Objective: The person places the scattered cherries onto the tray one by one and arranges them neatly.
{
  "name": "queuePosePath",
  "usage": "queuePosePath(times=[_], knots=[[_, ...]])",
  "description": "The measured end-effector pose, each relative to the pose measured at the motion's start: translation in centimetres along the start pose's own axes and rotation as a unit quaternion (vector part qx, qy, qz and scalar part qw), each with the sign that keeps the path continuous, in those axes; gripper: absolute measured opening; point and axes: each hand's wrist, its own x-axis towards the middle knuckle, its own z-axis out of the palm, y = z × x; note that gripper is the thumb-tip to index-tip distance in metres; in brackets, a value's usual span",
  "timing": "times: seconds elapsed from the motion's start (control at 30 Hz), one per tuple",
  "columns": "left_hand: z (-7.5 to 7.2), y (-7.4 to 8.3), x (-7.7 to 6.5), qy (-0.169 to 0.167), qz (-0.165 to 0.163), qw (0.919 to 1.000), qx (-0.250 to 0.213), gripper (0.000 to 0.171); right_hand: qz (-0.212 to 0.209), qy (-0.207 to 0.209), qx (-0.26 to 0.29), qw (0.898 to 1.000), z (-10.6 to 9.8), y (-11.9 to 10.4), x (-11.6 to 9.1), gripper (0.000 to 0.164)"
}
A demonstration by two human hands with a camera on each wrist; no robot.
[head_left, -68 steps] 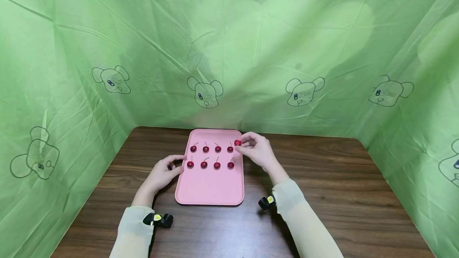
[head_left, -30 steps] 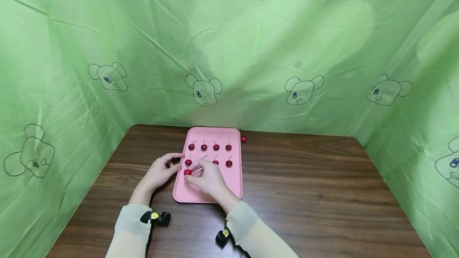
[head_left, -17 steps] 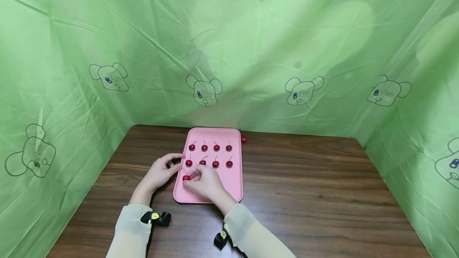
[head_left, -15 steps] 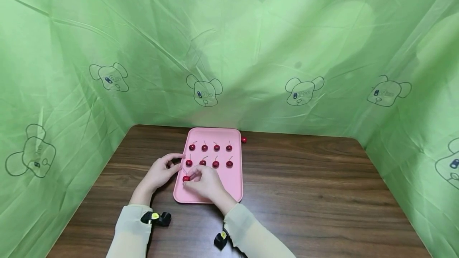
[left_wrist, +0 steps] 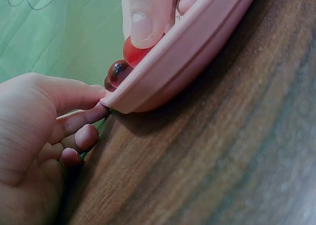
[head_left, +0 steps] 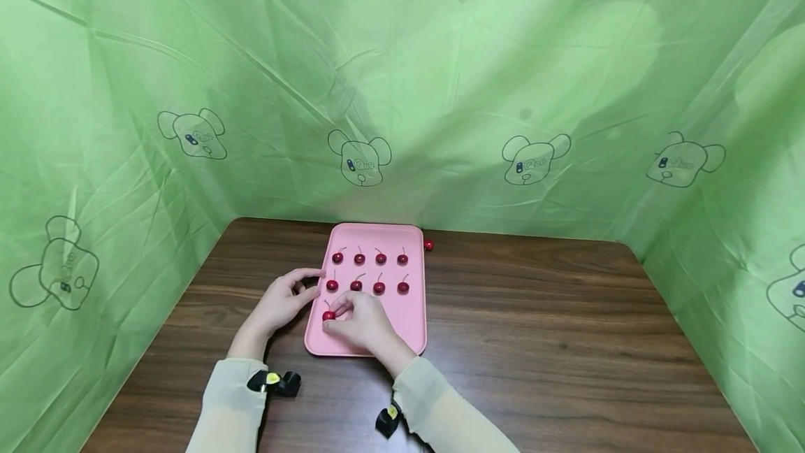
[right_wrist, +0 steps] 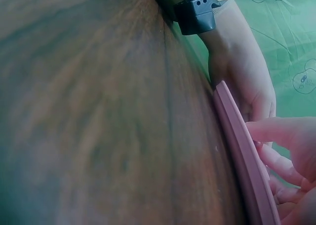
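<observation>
A pink tray [head_left: 371, 344] lies on the table, bearing two rows of dark red cherries with stems; one of them is the front-row cherry [head_left: 403, 287] at the right end. My right hand [head_left: 365, 324] is over the tray's left front part, its thumb and fingers pinching a bright red cherry [head_left: 329, 315] low over the tray. In the left wrist view, its thumb covers part of that held cherry [left_wrist: 134, 53]. My left hand [head_left: 279, 306] pinches the tray's left rim, thumb [left_wrist: 81, 94] on top and a finger under the edge.
Another red cherry [head_left: 428, 245] lies on the wooden table [head_left: 553, 327] just beyond the tray's back right edge. Green fabric [head_left: 453, 89] with printed animal heads rises behind and on both sides. Both wrists wear black cameras, such as the left one [head_left: 286, 384].
My right hand has moved from the tray's back right corner to its left front part, and now lowers a cherry in front of the second row. My left hand keeps its grip on the rim.
</observation>
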Motion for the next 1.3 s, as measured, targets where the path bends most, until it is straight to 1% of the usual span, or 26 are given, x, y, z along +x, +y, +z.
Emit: queuePosePath(times=[0.27,0.5,0.67,1.0,1.17,1.3], knots=[[0.0,0.0,-0.1,0.001,-0.002,1.0000,0.002,0.036,-0.008,-0.004,0.003,1.000,0.0,0.2,0.1,0.022],[0.1,-0.1,0.0,0.001,0.002,1.0000,0.002,0.036,-0.004,-0.007,0.012,1.000,0.1,0.3,0.1,0.024],[0.0,-0.2,0.0,0.000,0.005,1.0000,0.001,0.036,-0.014,-0.007,0.016,1.000,0.1,0.4,0.1,0.024],[0.1,-0.1,-0.1,0.002,0.003,1.0000,0.001,0.036,-0.016,-0.007,0.001,1.000,0.0,0.3,0.1,0.026],[0.1,-0.1,-0.1,0.002,0.004,1.0000,0.000,0.036,-0.010,-0.011,0.019,1.000,-0.2,0.3,0.0,0.028],[0.0,0.0,-0.1,0.005,0.006,1.0000,0.001,0.036,-0.012,-0.015,0.038,0.999,-1.0,0.1,-0.1,0.031]])
